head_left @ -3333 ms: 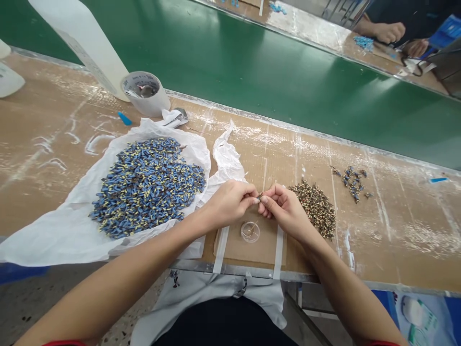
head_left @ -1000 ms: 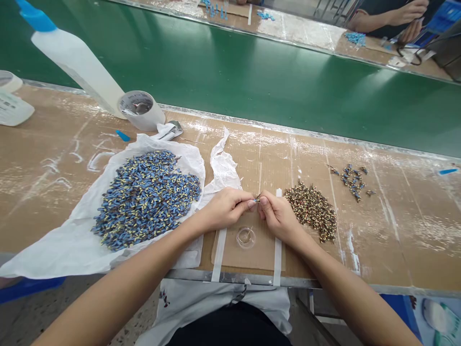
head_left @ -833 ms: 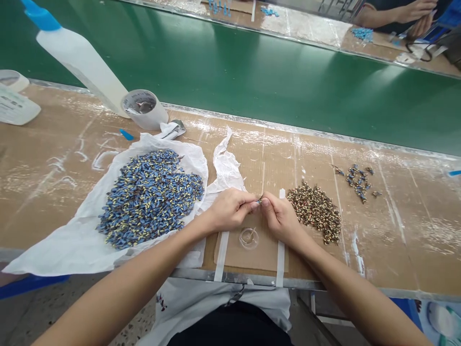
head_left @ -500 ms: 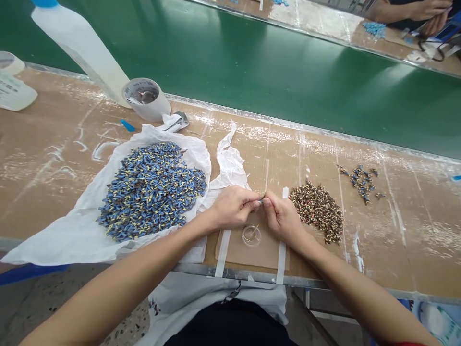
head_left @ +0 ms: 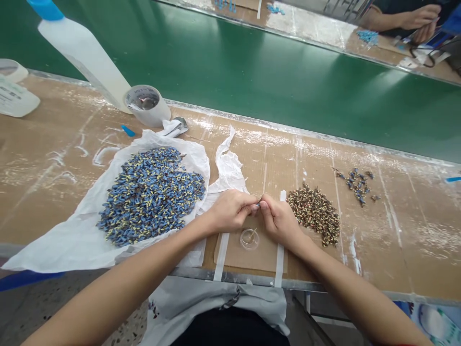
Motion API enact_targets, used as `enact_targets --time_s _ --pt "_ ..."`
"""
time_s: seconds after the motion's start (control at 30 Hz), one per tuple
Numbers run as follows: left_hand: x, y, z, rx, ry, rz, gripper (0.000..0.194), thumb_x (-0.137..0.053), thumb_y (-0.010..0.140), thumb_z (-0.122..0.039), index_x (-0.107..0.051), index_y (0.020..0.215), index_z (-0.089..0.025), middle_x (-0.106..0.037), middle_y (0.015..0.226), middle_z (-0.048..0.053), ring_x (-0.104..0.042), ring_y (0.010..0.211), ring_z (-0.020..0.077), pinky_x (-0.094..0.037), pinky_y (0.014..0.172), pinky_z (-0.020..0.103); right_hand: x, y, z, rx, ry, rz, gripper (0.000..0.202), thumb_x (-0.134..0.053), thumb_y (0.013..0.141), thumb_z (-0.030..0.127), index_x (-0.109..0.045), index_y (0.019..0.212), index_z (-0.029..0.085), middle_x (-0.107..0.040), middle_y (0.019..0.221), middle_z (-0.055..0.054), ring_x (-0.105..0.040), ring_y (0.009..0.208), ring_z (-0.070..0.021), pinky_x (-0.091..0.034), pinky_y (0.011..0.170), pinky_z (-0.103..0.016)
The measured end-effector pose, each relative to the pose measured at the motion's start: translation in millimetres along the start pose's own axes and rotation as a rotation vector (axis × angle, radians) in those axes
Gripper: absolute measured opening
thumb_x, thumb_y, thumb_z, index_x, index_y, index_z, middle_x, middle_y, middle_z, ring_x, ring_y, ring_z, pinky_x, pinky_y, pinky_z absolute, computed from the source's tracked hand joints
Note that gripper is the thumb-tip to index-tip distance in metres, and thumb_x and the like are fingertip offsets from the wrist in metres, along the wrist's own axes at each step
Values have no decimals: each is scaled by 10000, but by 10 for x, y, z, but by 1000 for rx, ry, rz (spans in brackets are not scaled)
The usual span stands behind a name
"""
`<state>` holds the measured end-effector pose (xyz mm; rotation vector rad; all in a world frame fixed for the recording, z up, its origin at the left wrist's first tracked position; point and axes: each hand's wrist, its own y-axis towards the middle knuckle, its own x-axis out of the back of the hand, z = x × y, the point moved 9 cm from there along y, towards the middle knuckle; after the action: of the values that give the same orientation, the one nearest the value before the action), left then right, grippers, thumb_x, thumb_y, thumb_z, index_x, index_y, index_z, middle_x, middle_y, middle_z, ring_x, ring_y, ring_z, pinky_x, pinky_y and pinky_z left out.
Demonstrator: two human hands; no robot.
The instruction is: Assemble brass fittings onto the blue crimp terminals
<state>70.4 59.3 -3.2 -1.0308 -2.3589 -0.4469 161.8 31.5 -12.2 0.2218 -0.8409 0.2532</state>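
Note:
My left hand [head_left: 232, 210] is pinched around a tiny blue piece [head_left: 258, 204], mostly hidden by the fingertips. Its fingertips meet those of my right hand [head_left: 283, 221], also closed in a pinch; what the right fingers grip is too small to make out. Just below the hands sits a small clear round dish [head_left: 249, 239] with a thin stick in it. Left of my hands a large pile of blue and yellow pieces [head_left: 151, 192] lies on white cloth [head_left: 79, 235]. Right of them is a pile of brown and cream pieces [head_left: 315, 211].
A scattered group of small dark-blue pieces [head_left: 356, 185] lies at the right. A tape roll [head_left: 147, 105] and a white bottle [head_left: 86, 57] stand at the back left. Beyond the green belt [head_left: 252, 77], another person's hands [head_left: 421, 21] are at work.
The whole view has shifted slightly, with the table lower in the picture. Both hands stay pinched together over the same spot.

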Motion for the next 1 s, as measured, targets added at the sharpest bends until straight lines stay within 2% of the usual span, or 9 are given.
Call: enact_targets --time_s 0.2,0.33,0.5,0.67,0.8,0.87,0.93,1.0 --pt "28 33 5 22 -70 56 282 -433 944 -202 -607 730 -146 -617 667 3 -541 616 113 -372 635 215 70 24 -25 -35 298 -35 404 -286 1048 392 -470 730 223 -548 622 6 -516 548 -132 -365 581 -250" --pt "40 49 -52 7 -70 88 277 -431 965 -203 -641 792 -150 -605 668 -10 -525 608 106 -361 631 210 99 45 -86 -79 409 -37 453 -264 1048 449 -496 739 211 -575 633 -3 -543 574 -126 -408 601 -251" --pt "62 44 -71 -13 7 41 295 -432 977 -214 -614 755 -145 -577 643 -11 -504 583 111 -347 603 221 94 65 -156 -128 528 -40 455 -284 1023 536 -527 832 202 -592 648 2 -534 522 -110 -420 532 -237" --pt "80 11 -114 -111 204 -24 278 -433 979 -196 -612 773 -143 -622 704 21 -558 644 148 -378 621 249 91 79 -129 -141 551 0 314 -498 964 503 -513 867 205 -585 691 11 -524 545 -102 -428 515 -221" --pt "42 -23 -148 -122 339 -24 282 -437 988 -212 -623 786 -148 -652 745 39 -603 695 169 -420 652 267 69 68 -112 -144 587 11 272 -573 929 469 -520 882 207 -608 737 2 -535 564 -104 -429 502 -216" --pt "56 -32 -174 -107 368 -37 233 -464 983 -227 -640 855 -143 -674 795 51 -625 736 179 -442 675 274 54 59 -99 -149 612 5 267 -592 917 463 -524 876 209 -605 714 9 -532 544 -103 -425 489 -216" --pt "139 -39 -197 -87 384 -62 184 -508 967 -245 -637 1041 -138 -692 872 63 -641 791 189 -467 715 285 68 55 -81 -155 630 -4 272 -600 909 466 -530 860 208 -595 680 17 -528 525 -104 -427 486 -221" --pt "340 -62 -184 -40 391 -114 307 -557 945 -273 -574 1222 -141 -695 942 69 -645 826 190 -483 750 294 157 57 -91 -162 627 -31 283 -609 898 475 -543 845 205 -590 658 18 -538 527 -112 -437 498 -230"
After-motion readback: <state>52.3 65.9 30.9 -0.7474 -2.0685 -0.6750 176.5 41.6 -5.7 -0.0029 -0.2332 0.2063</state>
